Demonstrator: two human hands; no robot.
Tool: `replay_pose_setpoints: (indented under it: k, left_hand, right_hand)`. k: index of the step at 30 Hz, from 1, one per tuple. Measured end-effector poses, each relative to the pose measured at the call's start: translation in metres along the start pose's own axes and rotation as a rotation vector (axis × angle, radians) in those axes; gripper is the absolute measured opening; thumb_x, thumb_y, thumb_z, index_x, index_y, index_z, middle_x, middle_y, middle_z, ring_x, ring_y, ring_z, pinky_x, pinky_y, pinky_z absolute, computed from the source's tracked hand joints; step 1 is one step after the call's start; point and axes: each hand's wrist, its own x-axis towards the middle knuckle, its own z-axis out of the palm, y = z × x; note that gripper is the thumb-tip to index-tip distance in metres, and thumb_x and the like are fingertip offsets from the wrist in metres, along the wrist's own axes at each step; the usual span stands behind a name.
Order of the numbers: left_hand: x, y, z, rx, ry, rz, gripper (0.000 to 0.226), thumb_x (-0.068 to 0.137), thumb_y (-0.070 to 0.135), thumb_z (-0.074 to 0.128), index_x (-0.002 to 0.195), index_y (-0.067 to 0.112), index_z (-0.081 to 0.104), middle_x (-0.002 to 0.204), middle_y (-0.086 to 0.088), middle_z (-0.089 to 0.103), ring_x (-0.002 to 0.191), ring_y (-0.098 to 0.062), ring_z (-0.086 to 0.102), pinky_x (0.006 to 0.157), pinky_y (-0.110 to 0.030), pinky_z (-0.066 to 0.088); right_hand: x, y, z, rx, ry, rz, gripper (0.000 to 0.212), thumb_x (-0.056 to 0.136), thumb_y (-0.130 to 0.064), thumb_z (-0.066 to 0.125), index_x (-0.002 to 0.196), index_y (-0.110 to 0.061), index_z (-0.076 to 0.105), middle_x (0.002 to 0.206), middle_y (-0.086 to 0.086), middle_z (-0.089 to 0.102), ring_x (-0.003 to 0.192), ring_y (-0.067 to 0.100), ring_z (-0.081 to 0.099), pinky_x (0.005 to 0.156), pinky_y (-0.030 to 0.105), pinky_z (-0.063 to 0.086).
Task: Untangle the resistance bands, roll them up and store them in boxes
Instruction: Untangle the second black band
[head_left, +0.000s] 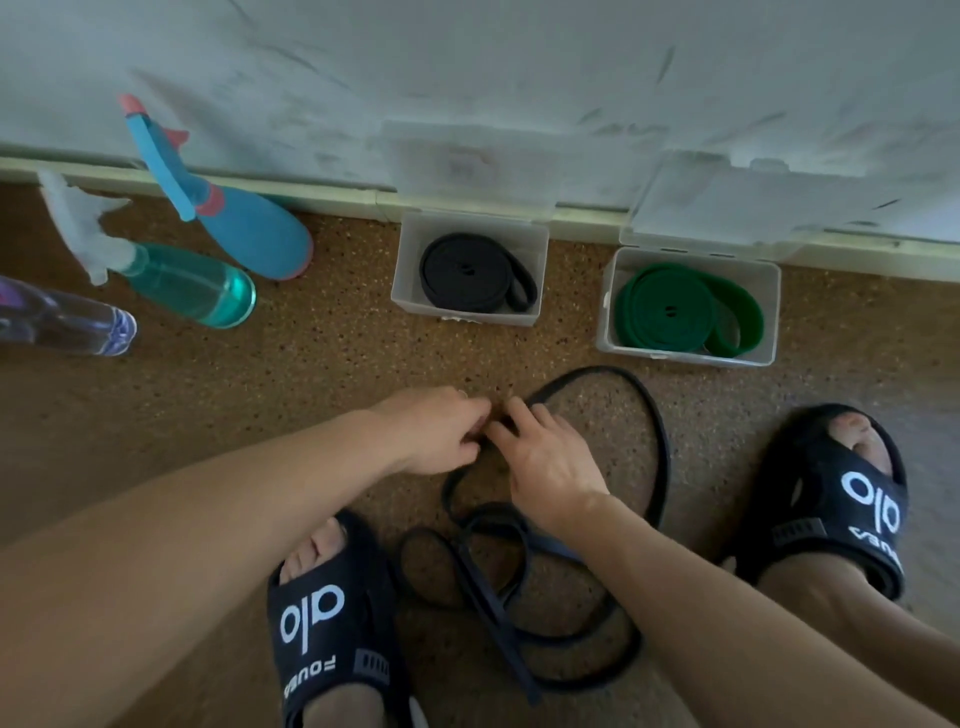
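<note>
Speckled cork floor (322, 374) runs up to a scuffed white wall, where two clear open boxes sit — the left box (470, 267) holds a rolled black band (475, 273), the right box (688, 306) a rolled green band (680, 312). Nearer, a loose dark band (660, 457) lies tangled between two black slippers. The left hand (434, 434) and right hand (545, 460) meet over one end of it, fingers curled and pinching the strip. Three spray bottles stand at left, the blue one (244, 223) nearest the wall.
</note>
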Motion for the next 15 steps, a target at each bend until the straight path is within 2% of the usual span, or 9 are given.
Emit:
replay_pose_setpoints:
  k: [2,3,6,8,10,12,15]
  left_hand:
    - [0.001,-0.001,0.011,-0.032,-0.118,-0.023,0.031,0.097,0.038,0.059,0.125,0.025,0.052,0.105,0.004,0.059,0.088,-0.014,0.059,0.077,-0.036,0.057]
    - [0.002,-0.002,0.014,-0.044,-0.139,-0.036,0.037,0.097,0.039,0.060,0.129,0.024,0.050,0.109,0.003,0.060,0.091,-0.015,0.061,0.080,-0.037,0.058]
    - [0.005,-0.001,0.018,-0.105,-0.109,-0.069,0.047,0.095,0.042,0.062,0.135,0.022,0.047,0.118,-0.001,0.061,0.096,-0.018,0.063,0.085,-0.040,0.058]
    - [0.007,0.001,0.017,-0.174,-0.058,-0.089,0.052,0.094,0.042,0.063,0.138,0.021,0.044,0.121,-0.002,0.061,0.098,-0.019,0.062,0.086,-0.040,0.057]
    - [0.007,0.005,0.015,-0.286,-0.009,-0.116,0.059,0.092,0.041,0.066,0.141,0.020,0.040,0.119,-0.002,0.061,0.097,-0.019,0.061,0.084,-0.038,0.056]
    - [0.001,0.010,0.010,-0.437,0.045,-0.135,0.065,0.090,0.039,0.070,0.143,0.022,0.037,0.117,-0.001,0.062,0.097,-0.019,0.061,0.081,-0.034,0.054]
    - [-0.015,0.013,-0.012,-0.608,0.119,-0.134,0.061,0.086,0.035,0.074,0.136,0.022,0.044,0.113,0.003,0.065,0.101,-0.016,0.064,0.090,-0.036,0.055]
  right_hand:
    - [0.006,-0.001,-0.002,-0.135,-0.024,-0.019,0.062,0.092,-0.016,0.065,0.149,-0.021,0.041,0.155,0.009,0.029,0.138,0.031,0.036,0.116,0.042,0.031]
    - [0.011,0.000,-0.005,-0.194,-0.017,-0.024,0.057,0.092,-0.017,0.066,0.145,-0.020,0.046,0.152,0.010,0.035,0.137,0.031,0.038,0.115,0.042,0.032]
    - [0.024,0.002,-0.020,-0.333,-0.013,-0.041,0.038,0.093,-0.021,0.065,0.130,-0.018,0.058,0.136,0.008,0.057,0.130,0.029,0.046,0.111,0.041,0.035]
    - [0.029,0.003,-0.032,-0.371,-0.057,-0.033,0.036,0.096,-0.021,0.063,0.131,-0.016,0.057,0.133,0.008,0.061,0.128,0.028,0.051,0.109,0.040,0.036]
    - [0.030,0.002,-0.044,-0.307,-0.068,0.015,0.040,0.097,-0.018,0.061,0.135,-0.014,0.050,0.133,0.010,0.059,0.122,0.030,0.058,0.099,0.041,0.045]
    - [0.026,0.000,-0.059,-0.220,-0.030,0.043,0.040,0.097,-0.014,0.060,0.134,-0.012,0.046,0.129,0.012,0.057,0.111,0.033,0.064,0.078,0.039,0.047]
    - [0.016,-0.002,-0.088,-0.186,0.053,0.028,0.032,0.098,-0.016,0.057,0.128,-0.011,0.050,0.125,0.011,0.062,0.108,0.034,0.067,0.072,0.039,0.042]
